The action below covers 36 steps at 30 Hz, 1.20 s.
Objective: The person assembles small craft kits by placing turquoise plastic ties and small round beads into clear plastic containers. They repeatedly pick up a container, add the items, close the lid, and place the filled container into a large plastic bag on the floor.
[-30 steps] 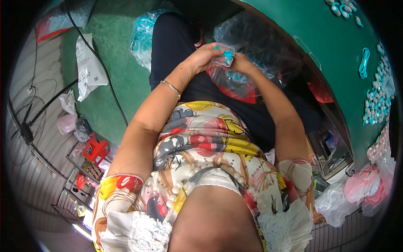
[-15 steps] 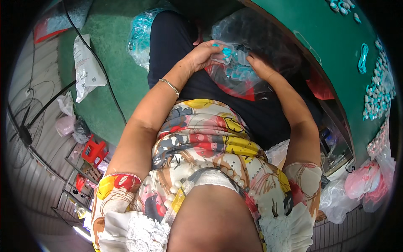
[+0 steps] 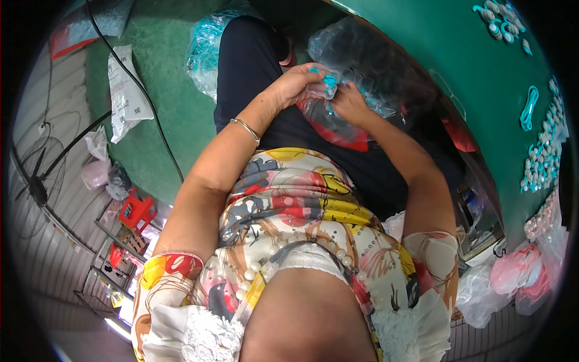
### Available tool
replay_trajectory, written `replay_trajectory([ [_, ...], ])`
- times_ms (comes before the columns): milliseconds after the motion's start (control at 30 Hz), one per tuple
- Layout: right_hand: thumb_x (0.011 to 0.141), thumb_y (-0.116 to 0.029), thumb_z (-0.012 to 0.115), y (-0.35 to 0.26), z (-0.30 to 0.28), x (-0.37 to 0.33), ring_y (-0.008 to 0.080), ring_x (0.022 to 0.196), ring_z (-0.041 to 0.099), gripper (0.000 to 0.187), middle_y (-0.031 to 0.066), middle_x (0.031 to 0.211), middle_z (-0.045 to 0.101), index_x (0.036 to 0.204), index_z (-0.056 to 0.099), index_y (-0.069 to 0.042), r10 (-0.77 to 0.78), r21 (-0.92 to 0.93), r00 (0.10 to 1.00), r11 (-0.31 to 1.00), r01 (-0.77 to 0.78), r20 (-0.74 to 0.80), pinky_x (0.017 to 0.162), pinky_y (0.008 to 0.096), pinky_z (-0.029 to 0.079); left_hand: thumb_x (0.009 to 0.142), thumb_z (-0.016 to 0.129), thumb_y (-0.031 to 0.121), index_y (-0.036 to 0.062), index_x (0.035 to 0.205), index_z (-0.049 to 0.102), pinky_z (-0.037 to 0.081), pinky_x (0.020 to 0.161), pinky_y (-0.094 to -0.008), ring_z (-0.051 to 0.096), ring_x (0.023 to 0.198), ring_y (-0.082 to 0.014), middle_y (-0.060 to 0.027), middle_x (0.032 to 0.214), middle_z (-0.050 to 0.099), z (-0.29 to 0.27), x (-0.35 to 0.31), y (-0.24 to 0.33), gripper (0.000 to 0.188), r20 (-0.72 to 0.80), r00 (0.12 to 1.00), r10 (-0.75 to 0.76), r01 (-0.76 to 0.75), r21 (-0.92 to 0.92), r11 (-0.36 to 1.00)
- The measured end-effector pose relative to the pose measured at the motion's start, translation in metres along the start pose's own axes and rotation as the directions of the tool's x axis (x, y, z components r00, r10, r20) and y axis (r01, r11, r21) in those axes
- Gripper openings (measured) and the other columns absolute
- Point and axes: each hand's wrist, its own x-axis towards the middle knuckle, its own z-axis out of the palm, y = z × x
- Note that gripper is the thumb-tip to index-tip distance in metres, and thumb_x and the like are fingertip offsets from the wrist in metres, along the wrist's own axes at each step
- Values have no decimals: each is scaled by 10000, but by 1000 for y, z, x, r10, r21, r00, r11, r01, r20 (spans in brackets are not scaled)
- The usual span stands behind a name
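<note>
My left hand (image 3: 295, 84) is closed on a small clear plastic box (image 3: 327, 90) with a turquoise cord-like piece in it. Close beside the box's right side is my right hand (image 3: 353, 107), its fingers bent together; whatever they may hold is too small to make out. A big clear plastic bag (image 3: 368, 51) lies open beyond my hands, over my lap. Through it show more clear boxes with turquoise pieces, partly covered by my right hand. Under the bag's near side is something red (image 3: 347, 137).
To the right, a green tabletop (image 3: 470, 66) bears a turquoise cord bundle (image 3: 529, 108) and many grey-and-turquoise earphone-like pieces (image 3: 543, 157). A bag of turquoise items (image 3: 202, 51) stands on the green floor at left, near a white package (image 3: 128, 96) and a black cable (image 3: 145, 93).
My right hand has moved left, from over the bagged boxes to beside the box in my left hand. The left hand keeps hold of its box, now tilted a little differently.
</note>
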Motion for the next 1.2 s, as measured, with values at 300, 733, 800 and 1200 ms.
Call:
replay_trajectory([
  [300,852,-286,543,3,46,29,217,1309,420,394,20,1324,556,1233,604,-209,111,76,989,992,-104,-102,1142,512,174,995,533,121,1,1219,556,584,857,-379,673,985,-212,-108,1114,656,0,1,0,256,24,1000,-1,1,-5,1000],
  [733,885,-219,535,1,-19,-6,288,825,664,232,136,848,683,934,697,-59,258,722,894,528,-447,365,763,419,524,991,546,125,16,1205,559,584,852,-384,673,961,-209,-96,1091,653,5,-1,2,241,-4,1000,-8,8,-2,1000],
  [800,906,-225,527,5,-26,-4,298,820,667,251,166,802,674,924,689,-33,150,677,674,37,-735,723,759,431,527,990,548,127,16,1208,559,586,847,-384,673,962,-208,-96,1087,654,5,-1,0,246,-2,1000,6,-6,-14,1000],
  [1200,827,-96,569,-23,16,8,293,992,661,131,119,1044,677,880,688,-78,62,184,978,978,-100,200,815,433,531,989,553,129,17,1212,567,592,830,-375,674,934,-198,-99,1075,658,6,-2,3,250,-14,1000,-12,12,-17,1000],
])
